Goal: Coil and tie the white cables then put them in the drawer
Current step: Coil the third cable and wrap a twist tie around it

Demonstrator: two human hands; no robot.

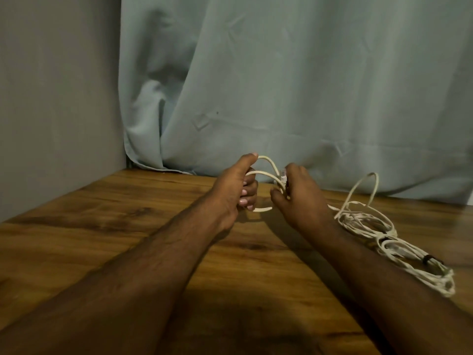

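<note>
Above the brown wooden tabletop [128, 226], short loops of thin white cable [266, 172] are spanned between both grips. The left hand [235, 190] is curled round the loops; the right hand [297, 193] pinches the clear-plugged end, pointing upward. The uncoiled remainder [378, 231] trails right and nearward, closer to the right arm.

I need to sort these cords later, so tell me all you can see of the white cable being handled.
The white cable is thin, cream and flexible. The left hand grips a few loops; the right hand pinches it near a clear plug. From there it trails right into a loose tangle on the wooden table.
</note>
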